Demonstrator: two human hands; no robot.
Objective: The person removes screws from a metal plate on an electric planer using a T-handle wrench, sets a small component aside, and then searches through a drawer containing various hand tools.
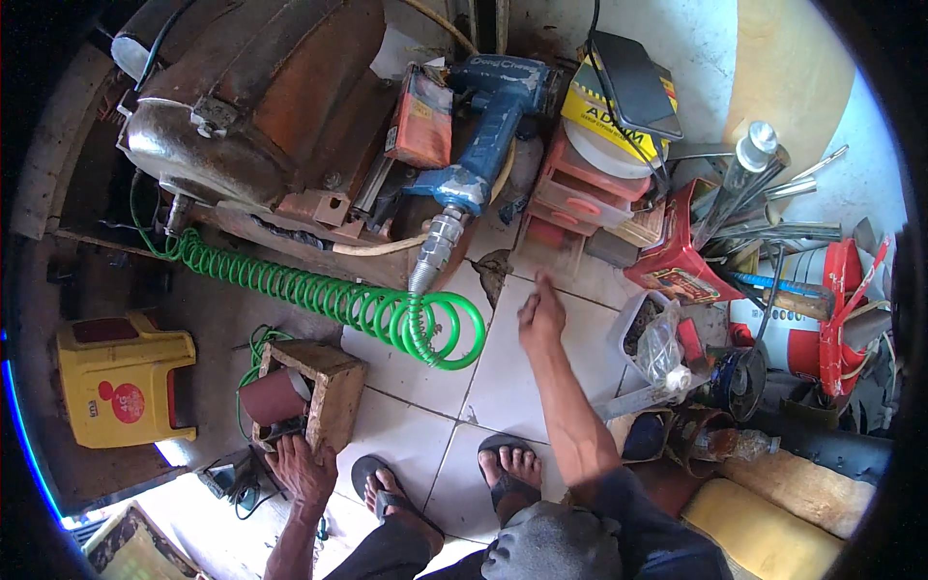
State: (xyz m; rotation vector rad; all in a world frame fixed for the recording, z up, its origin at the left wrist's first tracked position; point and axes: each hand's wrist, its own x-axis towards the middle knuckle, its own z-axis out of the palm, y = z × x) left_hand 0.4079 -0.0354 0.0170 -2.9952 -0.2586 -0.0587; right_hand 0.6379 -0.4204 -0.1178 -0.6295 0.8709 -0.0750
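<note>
Left hand: down at the wooden box, that's the left hand (302,471), its fingers bent against the near edge; whether they truly grip the wood, I cannot tell from here.
Wooden box: right there at the left fingertips, a worn wooden box (336,389) sits on the white tile floor (406,398), its hollow side turned to the person's left.
Sandpaper: a reddish-brown roll of sandpaper (274,397) pokes out of the box, just beyond the left fingers and near them.
Right hand: out in front goes the right hand (542,314), arm stretched forward, index finger pointing ahead, the others curled; nothing shows in it, but I cannot tell what the curl may hide.
Drawers: straight ahead of that index finger, near but apart, stands the small red drawer unit (583,198), its lowest part blurred.
Hose: the green coiled hose (333,299) sweeps across, ending in a loop to the left of the right hand.
Air gun: on the hose's metal fitting, a scuffed blue air gun (493,135), beyond both hands.
Right flank: a pale tub (630,331) with a clear plastic bag (663,350), beside the right forearm.
Left flank: a yellow stool (126,387), well apart from the fingers.
</note>
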